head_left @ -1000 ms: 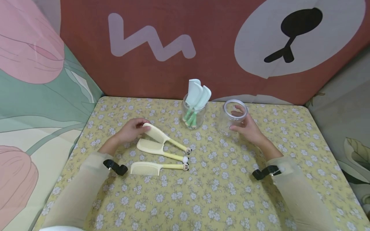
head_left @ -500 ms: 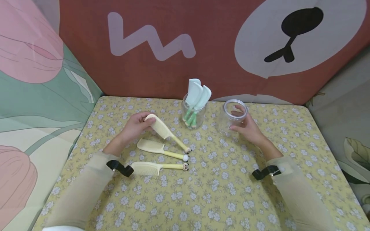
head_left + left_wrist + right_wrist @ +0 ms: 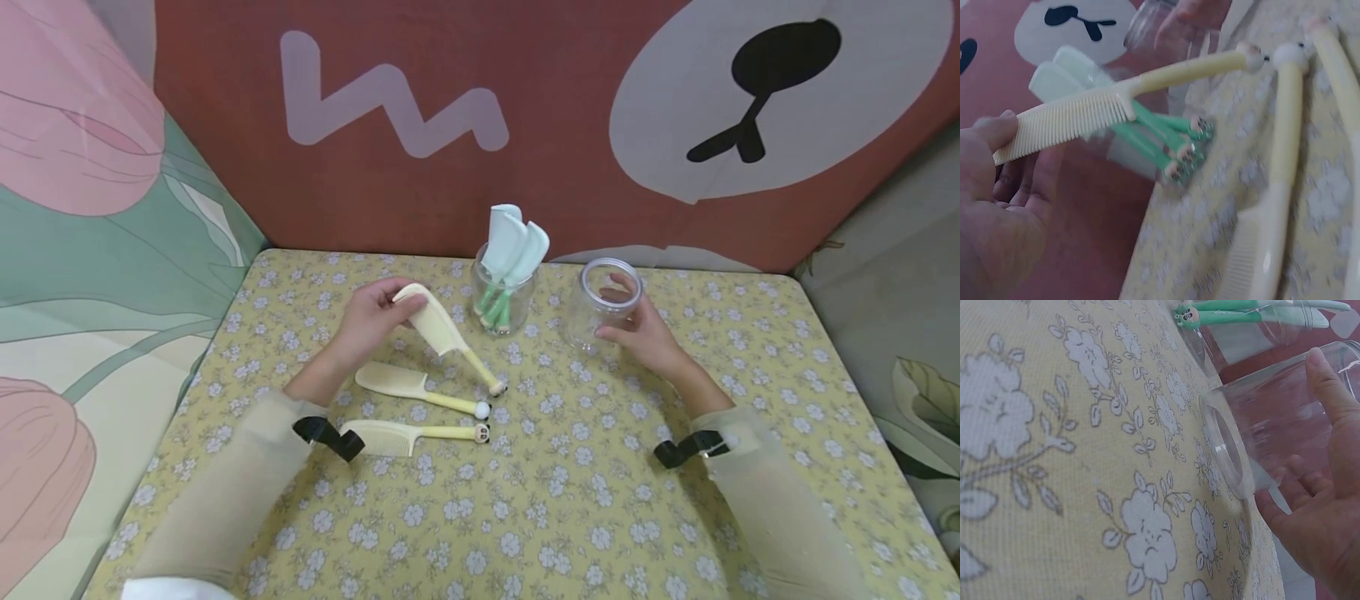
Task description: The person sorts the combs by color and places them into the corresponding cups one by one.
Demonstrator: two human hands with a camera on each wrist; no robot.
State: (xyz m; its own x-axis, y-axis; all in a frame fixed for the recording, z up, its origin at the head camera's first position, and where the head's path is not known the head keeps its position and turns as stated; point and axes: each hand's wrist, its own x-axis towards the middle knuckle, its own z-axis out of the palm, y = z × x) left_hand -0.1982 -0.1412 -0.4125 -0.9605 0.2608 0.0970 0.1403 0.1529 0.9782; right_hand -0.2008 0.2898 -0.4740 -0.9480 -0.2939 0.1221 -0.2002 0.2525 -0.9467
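Observation:
My left hand (image 3: pixel 378 315) pinches a cream comb (image 3: pixel 433 323) by the end of its toothed part. The comb's yellow handle slants down to the right, ending in a small animal head; in the left wrist view its teeth (image 3: pixel 1072 122) face down. Two similar combs lie on the table below it, a middle comb (image 3: pixel 393 380) and a front comb (image 3: pixel 381 436). On the right, my right hand (image 3: pixel 643 329) grips a clear jar (image 3: pixel 581 321) around its side, thumb in front and fingers behind. The jar stands upright with nothing inside.
Between the hands at the back stands another clear jar (image 3: pixel 521 310) holding several pale mint combs (image 3: pixel 512 250), heads up and green handles down. A flowered yellow cloth (image 3: pixel 525 517) covers the table. A red patterned backdrop (image 3: pixel 555 125) rises right behind it.
My left hand has lifted the farthest yellow-handled comb and carried it up and to the right, its handle tilting more steeply. The right hand stays in place on the jar.

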